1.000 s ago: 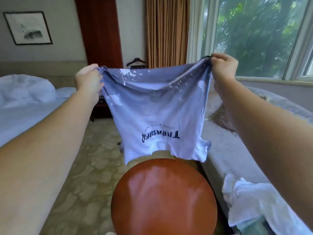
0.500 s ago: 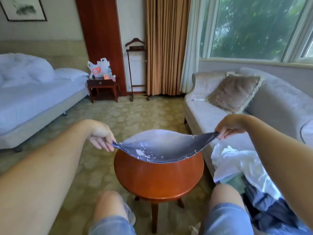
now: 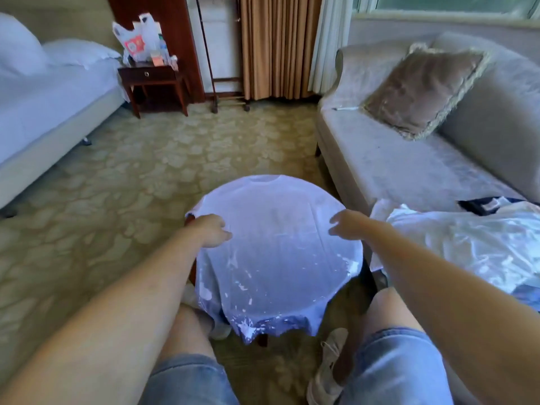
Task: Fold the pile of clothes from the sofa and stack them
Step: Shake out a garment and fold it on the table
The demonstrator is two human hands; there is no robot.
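Note:
A pale blue-white T-shirt [image 3: 277, 244] with white splatter marks lies spread flat over the small round wooden table [image 3: 262, 339], collar at the far side, its hem hanging over the near edge. My left hand [image 3: 211, 230] rests on the shirt's left side with fingers pointing inward. On the shirt's right side, my right hand [image 3: 347, 225] rests with relaxed fingers. Neither hand grips the cloth. The pile of clothes [image 3: 467, 244], mostly white with a dark piece behind, lies on the grey sofa [image 3: 394, 171] to my right.
My knees in denim shorts flank the table. A brown cushion [image 3: 420, 89] leans on the sofa's back. A bed [image 3: 43, 112] stands at the left, with a dark nightstand [image 3: 155, 83] holding bags beyond it. Patterned carpet [image 3: 146, 185] lies between.
The shirt was held up by its hem, then lowered and laid over the table. Both hands have let go of its corners and now rest on it.

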